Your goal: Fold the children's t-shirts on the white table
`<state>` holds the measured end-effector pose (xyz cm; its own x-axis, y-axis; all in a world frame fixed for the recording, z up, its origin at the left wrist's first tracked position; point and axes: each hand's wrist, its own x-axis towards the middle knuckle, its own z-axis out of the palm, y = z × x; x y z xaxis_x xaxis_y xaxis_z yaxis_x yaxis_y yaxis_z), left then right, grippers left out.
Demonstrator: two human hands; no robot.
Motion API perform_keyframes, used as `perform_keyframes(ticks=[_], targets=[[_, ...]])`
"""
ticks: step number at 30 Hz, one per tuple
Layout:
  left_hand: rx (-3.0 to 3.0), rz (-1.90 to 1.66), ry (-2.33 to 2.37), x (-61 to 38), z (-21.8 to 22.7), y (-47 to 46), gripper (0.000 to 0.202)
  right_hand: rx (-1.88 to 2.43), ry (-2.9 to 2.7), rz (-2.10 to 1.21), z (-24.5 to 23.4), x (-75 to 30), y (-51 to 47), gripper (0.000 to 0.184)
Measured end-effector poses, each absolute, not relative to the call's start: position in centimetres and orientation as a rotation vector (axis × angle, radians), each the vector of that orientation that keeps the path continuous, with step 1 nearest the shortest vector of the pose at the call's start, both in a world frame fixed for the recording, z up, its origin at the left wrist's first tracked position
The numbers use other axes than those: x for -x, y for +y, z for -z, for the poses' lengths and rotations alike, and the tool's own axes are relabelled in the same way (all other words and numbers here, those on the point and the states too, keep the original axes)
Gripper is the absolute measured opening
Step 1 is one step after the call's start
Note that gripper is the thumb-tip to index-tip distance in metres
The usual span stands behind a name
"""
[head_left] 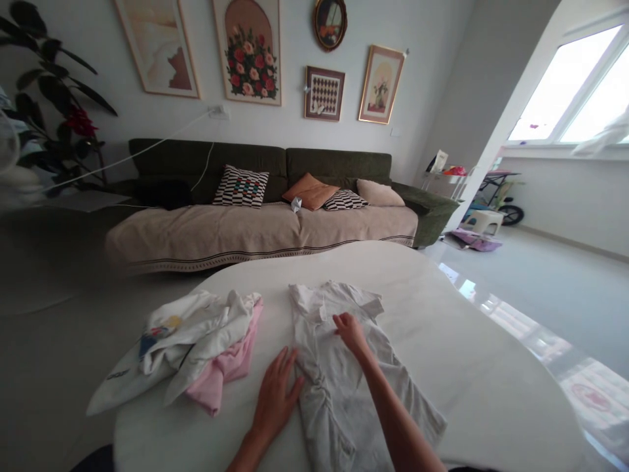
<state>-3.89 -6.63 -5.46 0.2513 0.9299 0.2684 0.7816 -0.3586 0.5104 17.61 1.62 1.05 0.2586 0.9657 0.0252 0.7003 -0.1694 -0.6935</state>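
A pale grey, short-sleeved collared shirt (354, 387) lies spread on the white table (472, 367), its collar toward the sofa and its lower part running toward me. Creases gather along its left side. My left hand (278, 396) rests at that side with fingers apart, the fingertips at the cloth's edge. Over the chest, just below the collar, my right hand (350, 333) has its fingers curled together; whether any cloth is pinched in them cannot be made out. My right forearm covers part of the shirt.
Left on the table is a heap of white clothing (196, 334) with a pink garment (221, 380) under it, partly overhanging the edge. Beyond the table stands a green sofa (339, 164) with a beige cover and several cushions. A plant (54, 98) fills the far left corner.
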Motion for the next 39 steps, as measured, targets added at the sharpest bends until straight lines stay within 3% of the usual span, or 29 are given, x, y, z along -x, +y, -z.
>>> perform_keyframes(ticks=[5,9,13,16,27,33,39], targets=[[-2.323,-0.628,1.577,3.3,3.1,-6.4,0.052,2.067,-1.491,-0.549,-0.6,-15.3,8.1,0.031],[-2.361,-0.505,1.468,3.1,2.9,-6.4,0.059,2.038,-1.582,-0.456,-0.2,-13.6,8.6,0.029],[-2.333,-0.453,1.436,3.1,3.3,-6.2,0.056,2.049,-1.589,-0.297,0.0,-13.8,8.0,0.041],[-2.275,-0.467,1.422,3.1,3.4,-6.1,0.054,2.074,-1.602,-0.238,-0.3,-13.9,8.6,0.036],[-2.271,-0.376,1.384,3.3,5.0,-5.0,0.068,1.823,-1.978,-0.520,-0.4,-8.8,17.0,0.028],[-2.283,-0.344,1.396,3.3,5.9,-4.6,0.066,1.794,-1.917,-0.427,0.8,-7.7,17.3,0.023],[-2.303,-0.340,1.417,3.4,5.9,-4.8,0.064,1.712,-1.903,-0.271,1.7,-7.7,13.2,0.042]])
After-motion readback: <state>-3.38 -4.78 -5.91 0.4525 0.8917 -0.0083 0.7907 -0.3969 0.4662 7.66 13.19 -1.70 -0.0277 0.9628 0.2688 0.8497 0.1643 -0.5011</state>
